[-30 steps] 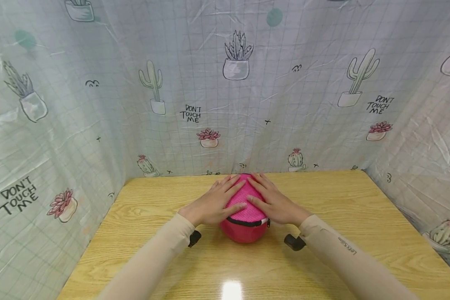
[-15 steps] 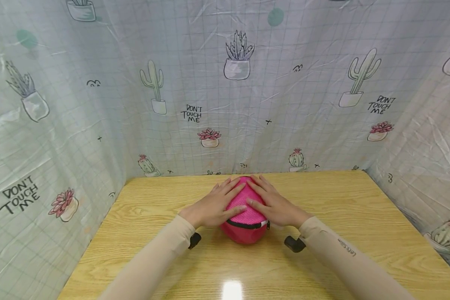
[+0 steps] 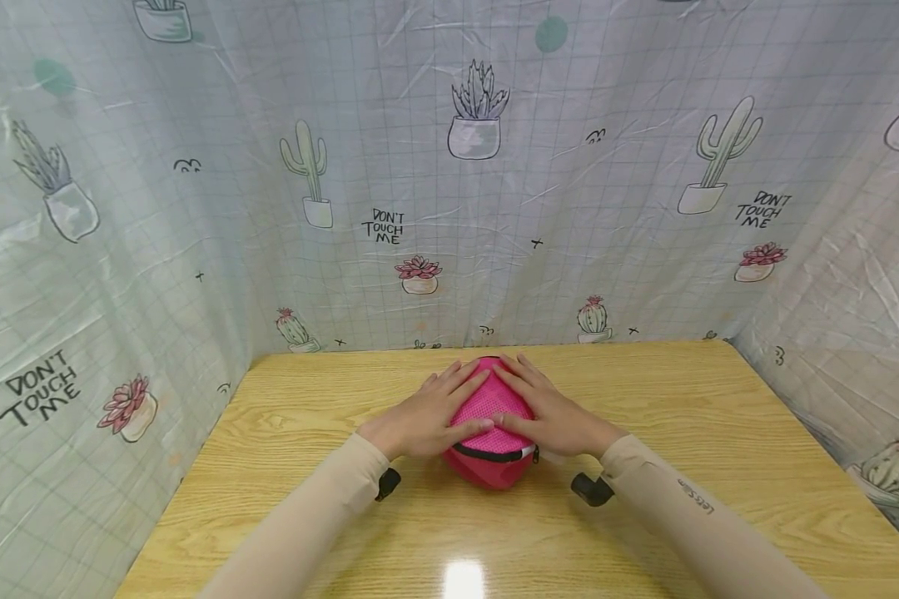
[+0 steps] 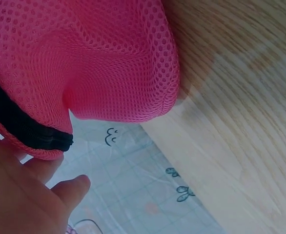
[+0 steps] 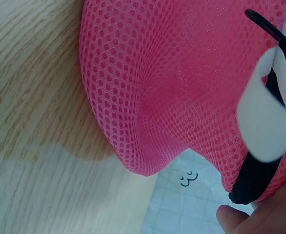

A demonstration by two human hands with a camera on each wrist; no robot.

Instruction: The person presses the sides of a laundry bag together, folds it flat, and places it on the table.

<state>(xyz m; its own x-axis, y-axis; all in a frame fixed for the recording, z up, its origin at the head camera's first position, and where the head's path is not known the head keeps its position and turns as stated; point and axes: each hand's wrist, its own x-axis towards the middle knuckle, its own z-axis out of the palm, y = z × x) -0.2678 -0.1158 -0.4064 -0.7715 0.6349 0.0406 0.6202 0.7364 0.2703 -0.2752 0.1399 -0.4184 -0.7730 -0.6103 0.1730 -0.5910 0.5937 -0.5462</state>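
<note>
A rounded pink mesh zip pouch (image 3: 487, 403) sits on the wooden table between both hands. A black zipper band (image 3: 494, 454) crosses its near side, with a plain darker pink part below. My left hand (image 3: 423, 416) rests over its left side, and my right hand (image 3: 565, 416) over its right, fingers spread and fairly straight. Both thumbs lie on the mesh, close together. Creases show in the mesh (image 4: 113, 63) in the left wrist view. A white tab (image 5: 265, 112) and a black zipper pull (image 5: 267, 24) appear in the right wrist view. Its contents are hidden.
The wooden tabletop (image 3: 292, 416) reaches back to a pale sheet (image 3: 479, 208) printed with potted cacti, which also hangs at both sides. Small black devices (image 3: 592, 488) sit under both wrists. A bright reflection lies near the table's front.
Both hands have come slightly lower and nearer, staying on the pouch. The pouch's top has sunk a little, and its lower front looks more creased and pointed than before.
</note>
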